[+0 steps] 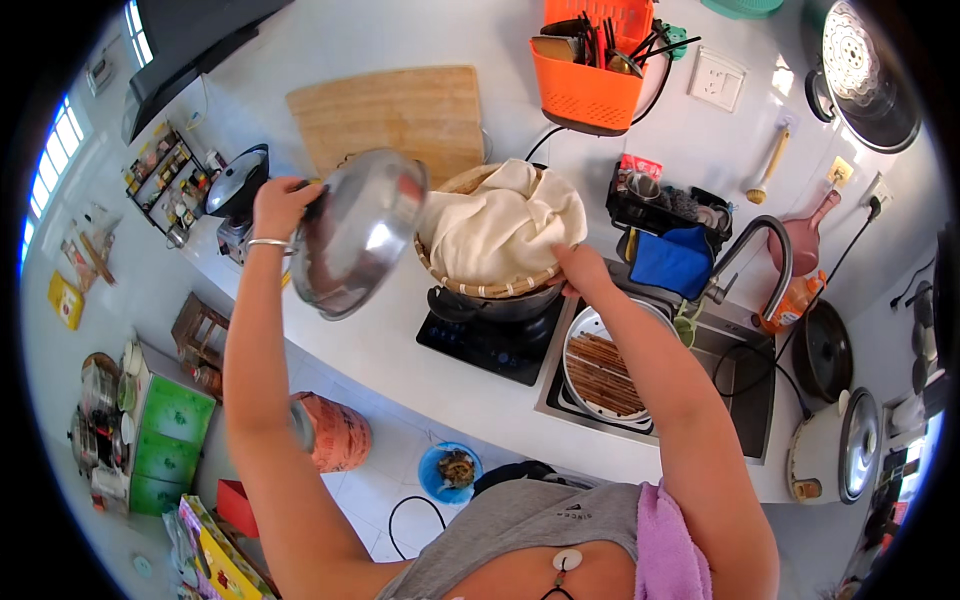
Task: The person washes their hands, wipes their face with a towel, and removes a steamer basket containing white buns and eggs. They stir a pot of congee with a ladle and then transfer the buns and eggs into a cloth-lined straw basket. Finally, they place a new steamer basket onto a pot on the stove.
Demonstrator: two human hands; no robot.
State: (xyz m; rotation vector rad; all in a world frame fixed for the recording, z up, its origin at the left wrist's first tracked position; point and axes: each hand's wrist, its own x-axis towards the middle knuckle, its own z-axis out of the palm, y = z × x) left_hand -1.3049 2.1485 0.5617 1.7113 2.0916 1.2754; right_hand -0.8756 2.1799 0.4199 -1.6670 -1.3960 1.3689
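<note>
My left hand (283, 208) is raised, closed on the dark knob of a domed metal pot lid (345, 245). The lid is tilted nearly on edge, its shiny dome facing me. To its right, a round bamboo basket (490, 290) lined with a rumpled cream cloth (505, 225) sits on a dark pot (510, 306). Cloth covers whatever may be inside. At the basket's right edge, my right hand (585, 272) is closed on the rim and the cloth beside it. Below the pot is a black induction cooker (490, 350).
Right of the cooker, a white pan (625, 408) with brown sticks rests over the sink (740, 400), under a curved faucet (780, 255). A wooden cutting board (390, 115) leans on the wall behind. A blue bin (430, 480) stands on the floor.
</note>
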